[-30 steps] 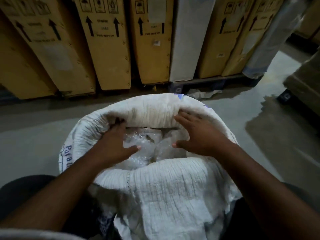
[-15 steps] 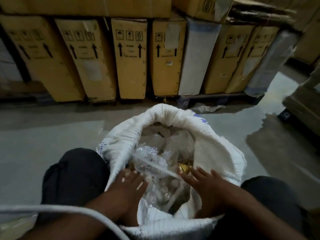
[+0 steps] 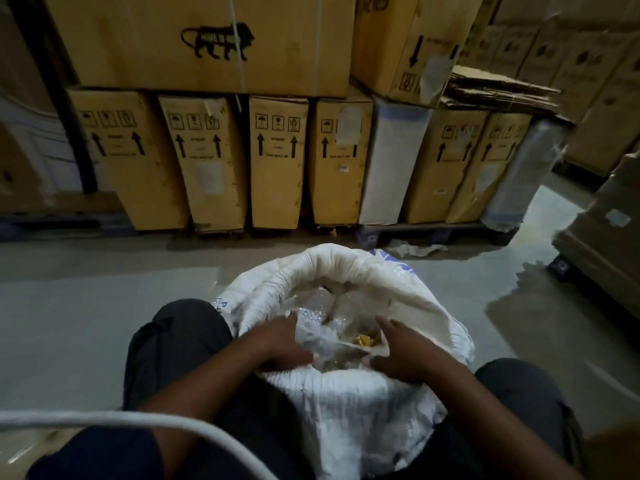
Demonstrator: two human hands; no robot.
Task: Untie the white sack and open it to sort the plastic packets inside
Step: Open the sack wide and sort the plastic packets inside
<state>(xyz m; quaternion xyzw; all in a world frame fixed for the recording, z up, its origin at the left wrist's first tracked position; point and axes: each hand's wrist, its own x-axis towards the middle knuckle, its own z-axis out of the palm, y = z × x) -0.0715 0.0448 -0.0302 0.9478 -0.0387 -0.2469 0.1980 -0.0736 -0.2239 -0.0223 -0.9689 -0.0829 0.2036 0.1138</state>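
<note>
The white sack (image 3: 349, 410) stands open between my knees, its rim rolled down into a thick collar. Inside lie several clear plastic packets (image 3: 332, 306), one showing small gold-coloured pieces (image 3: 363, 339). Both my hands are in the sack's mouth near its front rim. My left hand (image 3: 280, 344) curls its fingers on a crumpled clear packet (image 3: 313, 336). My right hand (image 3: 405, 355) presses the same packet from the other side, fingers pointing away from me. The lower contents of the sack are hidden.
Tall cardboard boxes (image 3: 277, 157) stand in a row on a pallet just behind the sack, with bigger boxes stacked on top. More boxes (image 3: 602, 244) sit at the right. A white cable (image 3: 138, 419) crosses the near left. A grey floor (image 3: 86, 306) surrounds me.
The view has tilted up and pulled back. My hands moved from spreading the sack's far rim to its near side and closed in on a clear packet inside.
</note>
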